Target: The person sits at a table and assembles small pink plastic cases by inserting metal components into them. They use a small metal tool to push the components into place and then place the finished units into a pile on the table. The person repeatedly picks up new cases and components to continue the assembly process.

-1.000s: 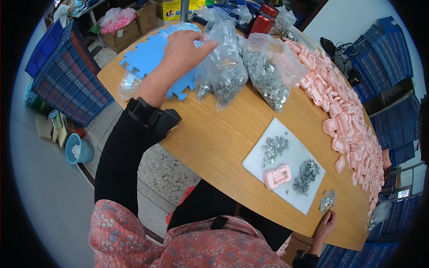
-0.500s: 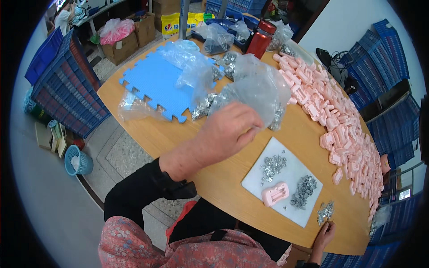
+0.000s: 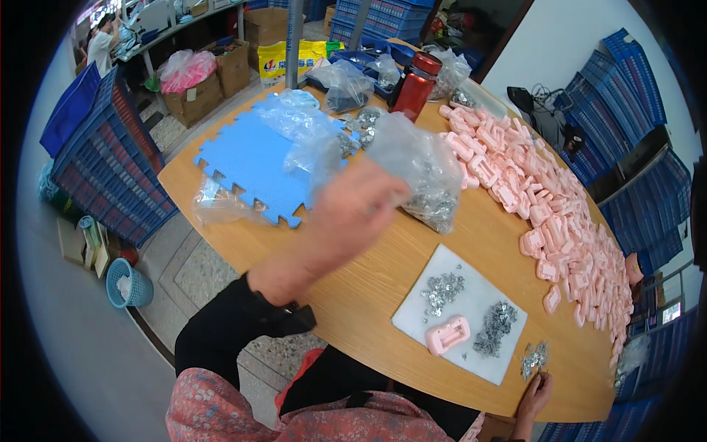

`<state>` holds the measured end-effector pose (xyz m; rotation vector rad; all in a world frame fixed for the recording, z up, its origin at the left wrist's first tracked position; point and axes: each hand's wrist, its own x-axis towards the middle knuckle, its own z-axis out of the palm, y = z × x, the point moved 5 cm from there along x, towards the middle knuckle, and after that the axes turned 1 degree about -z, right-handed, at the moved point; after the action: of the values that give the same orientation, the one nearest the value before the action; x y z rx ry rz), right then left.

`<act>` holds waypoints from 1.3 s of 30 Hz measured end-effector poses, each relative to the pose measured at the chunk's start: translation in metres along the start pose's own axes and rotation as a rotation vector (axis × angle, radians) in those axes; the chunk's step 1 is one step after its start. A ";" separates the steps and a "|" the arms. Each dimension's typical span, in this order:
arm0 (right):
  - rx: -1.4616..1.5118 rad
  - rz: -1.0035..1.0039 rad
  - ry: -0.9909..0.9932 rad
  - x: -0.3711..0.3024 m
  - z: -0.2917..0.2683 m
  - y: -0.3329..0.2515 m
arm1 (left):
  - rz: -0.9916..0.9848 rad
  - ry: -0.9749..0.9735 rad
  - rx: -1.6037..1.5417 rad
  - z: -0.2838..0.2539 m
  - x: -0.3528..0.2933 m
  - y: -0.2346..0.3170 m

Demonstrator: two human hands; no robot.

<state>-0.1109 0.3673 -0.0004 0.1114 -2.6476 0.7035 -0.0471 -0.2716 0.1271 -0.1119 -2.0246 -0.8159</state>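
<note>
My left hand [image 3: 359, 208] is blurred by motion over the table, at the left side of a clear plastic bag [image 3: 420, 158] filled with small shiny metal pieces. Its fingers are too smeared to show whether they grip the bag. At the near right table edge, my right hand [image 3: 535, 396] has its fingers pressed together beside a small heap of metal pieces [image 3: 535, 359]; anything between the fingertips is hidden. Between the hands lies a white foam sheet [image 3: 417, 317], carrying a pink plastic housing [image 3: 448, 336], a pile of silvery pieces [image 3: 443, 291] and a darker pile [image 3: 497, 329].
Many pink housings [image 3: 549, 202] cover the table's right side. Behind the bag stands a red bottle [image 3: 417, 87]. A blue foam mat [image 3: 247, 158] with plastic bags on it lies at the left. Blue crates [image 3: 110, 151] are stacked beyond the table.
My left hand has moved left and slightly down. The bag of metal pieces sits more upright, its filled bottom now showing. My right hand stays by the small heap.
</note>
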 end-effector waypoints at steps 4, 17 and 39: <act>0.010 -0.002 0.001 0.000 0.000 0.000 | -0.196 0.278 0.131 -0.049 0.006 -0.031; 0.009 -0.002 0.009 0.003 0.002 0.008 | 0.017 -0.148 0.329 0.030 0.056 -0.032; 0.019 0.033 -0.002 0.003 0.004 0.015 | -0.504 -0.374 0.044 0.014 0.060 -0.058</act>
<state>-0.1181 0.3789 -0.0090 0.0745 -2.6508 0.7400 -0.1140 -0.3221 0.1396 0.3059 -2.4682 -1.1239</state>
